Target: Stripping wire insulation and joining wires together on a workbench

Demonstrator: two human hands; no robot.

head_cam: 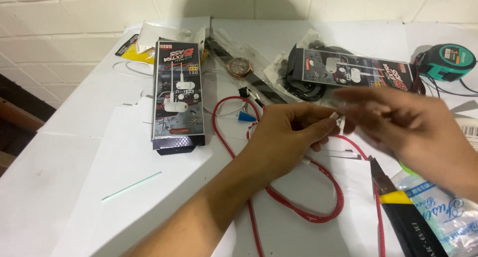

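Head cam, left hand pinching white plug, right hand blurred, grip unclear, earphone box w/ white earbuds inside.

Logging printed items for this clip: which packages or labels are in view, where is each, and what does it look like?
Earphone box: left of centre, upright rectangle, dark with white earbuds pictured.
Second earphone box: upper right, lying sideways, same dark design.
Clear printed bag: lower right, blue print.
Barcode label: right edge, white.
Tape measure: top right, teal and black.
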